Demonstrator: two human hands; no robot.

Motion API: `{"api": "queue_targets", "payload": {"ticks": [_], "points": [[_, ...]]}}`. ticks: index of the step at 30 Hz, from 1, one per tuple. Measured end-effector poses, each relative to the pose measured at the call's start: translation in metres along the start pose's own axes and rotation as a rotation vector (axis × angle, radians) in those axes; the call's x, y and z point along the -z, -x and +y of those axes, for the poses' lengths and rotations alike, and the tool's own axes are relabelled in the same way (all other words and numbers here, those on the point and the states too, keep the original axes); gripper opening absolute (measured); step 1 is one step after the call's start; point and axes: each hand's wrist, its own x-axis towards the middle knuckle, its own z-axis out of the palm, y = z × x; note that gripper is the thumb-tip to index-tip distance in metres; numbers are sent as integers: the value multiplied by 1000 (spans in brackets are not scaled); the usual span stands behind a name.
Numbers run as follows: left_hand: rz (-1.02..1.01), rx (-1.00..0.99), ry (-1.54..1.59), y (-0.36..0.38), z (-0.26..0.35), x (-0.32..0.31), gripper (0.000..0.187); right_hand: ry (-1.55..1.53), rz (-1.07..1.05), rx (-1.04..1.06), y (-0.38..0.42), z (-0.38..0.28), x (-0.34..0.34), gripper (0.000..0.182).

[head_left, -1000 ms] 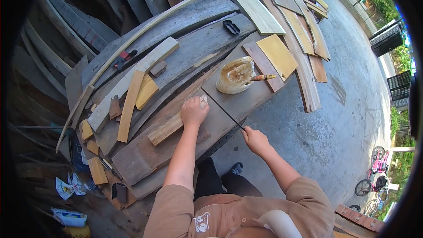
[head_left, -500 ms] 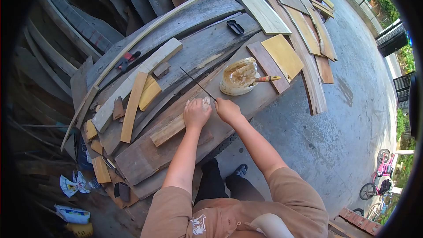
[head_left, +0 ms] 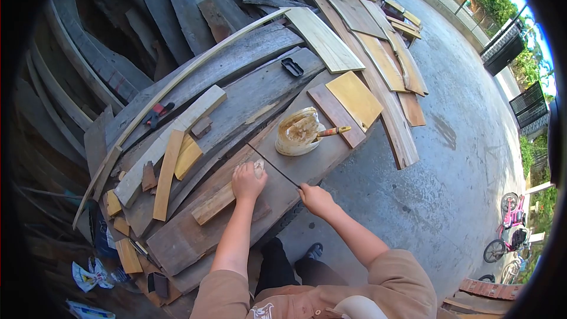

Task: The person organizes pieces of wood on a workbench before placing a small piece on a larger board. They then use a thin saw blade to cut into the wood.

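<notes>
My left hand [head_left: 249, 182] is closed around a small pale piece [head_left: 258, 167] and rests at the upper end of a wooden block [head_left: 214, 204]. The fingers hide most of the piece. Gripped by one end in my right hand [head_left: 317, 199] is a long, thin, dark file-like tool [head_left: 273, 165]. It slants up and left across the board, its far end passing just beyond the pale piece. A cut-open white container [head_left: 300, 136] with brown residue stands past the tool. A brush [head_left: 335, 131] with an orange-red handle juts from its right side.
Weathered planks [head_left: 195, 248] form the work surface. Farther off lie a yellow board [head_left: 354, 99], a black tray-like item [head_left: 292, 67] and a red-and-black tool [head_left: 157, 114]. Wood offcuts [head_left: 169, 174] sit at left. Concrete floor [head_left: 407, 218] spreads on the right.
My right hand has drawn back, away from my left hand, pulling the dark tool down and right. My left hand keeps its grip on the pale piece. The whole view has shifted a little.
</notes>
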Motion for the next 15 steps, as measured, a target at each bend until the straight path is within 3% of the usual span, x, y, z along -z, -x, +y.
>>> {"api": "queue_targets", "payload": {"ticks": [6, 10, 15], "points": [[22, -6, -23, -4, 3, 2, 31, -126, 78, 87, -84, -38, -25, 29], [15, 43, -13, -3, 8, 9, 29, -133, 68, 68, -65, -26, -27, 30], [20, 18, 5, -3, 7, 8, 28, -22, 2, -6, 22, 12, -1, 27]]}}
